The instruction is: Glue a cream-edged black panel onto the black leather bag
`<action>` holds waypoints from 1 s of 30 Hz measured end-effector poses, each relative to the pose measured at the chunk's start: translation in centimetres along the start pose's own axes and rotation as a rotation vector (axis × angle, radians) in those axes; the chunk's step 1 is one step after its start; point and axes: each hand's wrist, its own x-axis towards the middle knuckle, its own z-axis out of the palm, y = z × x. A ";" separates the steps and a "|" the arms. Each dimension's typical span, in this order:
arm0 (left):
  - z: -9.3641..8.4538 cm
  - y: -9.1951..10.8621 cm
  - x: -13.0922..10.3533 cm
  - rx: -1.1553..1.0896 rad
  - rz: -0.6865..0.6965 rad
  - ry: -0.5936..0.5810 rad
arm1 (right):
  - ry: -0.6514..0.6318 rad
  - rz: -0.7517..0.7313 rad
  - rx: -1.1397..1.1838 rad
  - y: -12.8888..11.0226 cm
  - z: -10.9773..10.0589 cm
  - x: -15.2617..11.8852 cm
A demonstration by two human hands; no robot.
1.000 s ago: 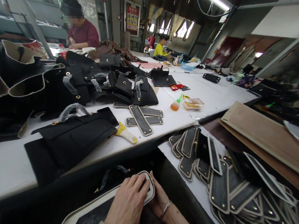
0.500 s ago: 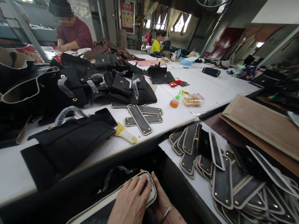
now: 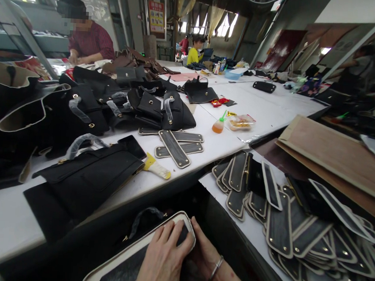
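across the white surface, black bags in a heap, several with wrapped handles. piled at right, loose studded panels, apart from any bag. held low, just off the surface edge, a cream-rimmed piece, with a dark insert already inside the rim; fit beneath the fingers hard to judge. left hand bent over the top, right hand cupped round the far end, both holding. smallest, lettering on the framed poster: too blurred to read, no brand legible.
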 end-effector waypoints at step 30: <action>3.1 -1.8 -1.1 0.003 0.021 0.141 | -0.027 -0.132 -0.279 -1.6 0.4 -0.1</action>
